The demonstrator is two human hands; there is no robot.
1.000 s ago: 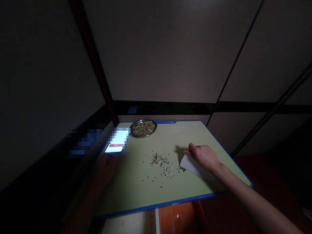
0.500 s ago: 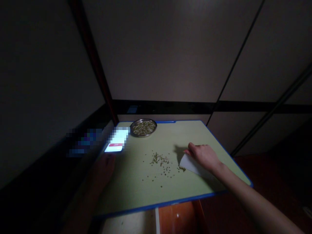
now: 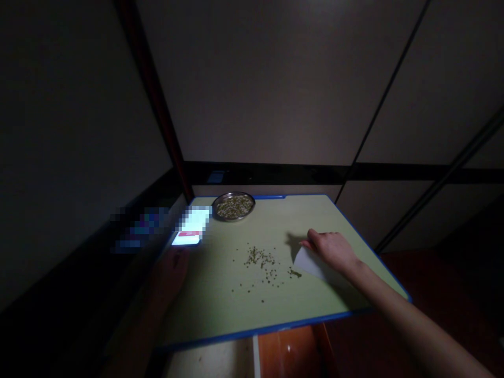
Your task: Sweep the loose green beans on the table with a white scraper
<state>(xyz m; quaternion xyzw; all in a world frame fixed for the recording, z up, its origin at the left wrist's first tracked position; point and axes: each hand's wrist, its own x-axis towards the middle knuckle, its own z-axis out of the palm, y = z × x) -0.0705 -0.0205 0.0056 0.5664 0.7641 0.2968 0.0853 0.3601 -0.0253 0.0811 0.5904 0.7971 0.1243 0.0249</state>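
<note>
My right hand [image 3: 331, 249] is closed around a stiff white sheet [image 3: 314, 264], paper or card, held slanted low over the right side of the table. Just off the sheet's left end lies a small clump of greenish-brown beans [image 3: 294, 273]. More of these beans [image 3: 260, 259] are scattered loosely across the middle of the tabletop. In deep shadow on the left, my left hand [image 3: 171, 273] is by the lower edge of a lit phone [image 3: 192, 226]. Its fingers are too dark to make out, and whether it touches the phone is unclear.
A round metal plate [image 3: 233, 206] of similar beans stands at the table's back left. The pale green table [image 3: 220, 315] has a blue rim and stands against panelled walls. Below its front edge is a glossy orange surface [image 3: 287, 352].
The white sheet's end has drawn slightly back from the small bean clump, showing more of it. My left hand stays by the phone. The whole view has shifted a little.
</note>
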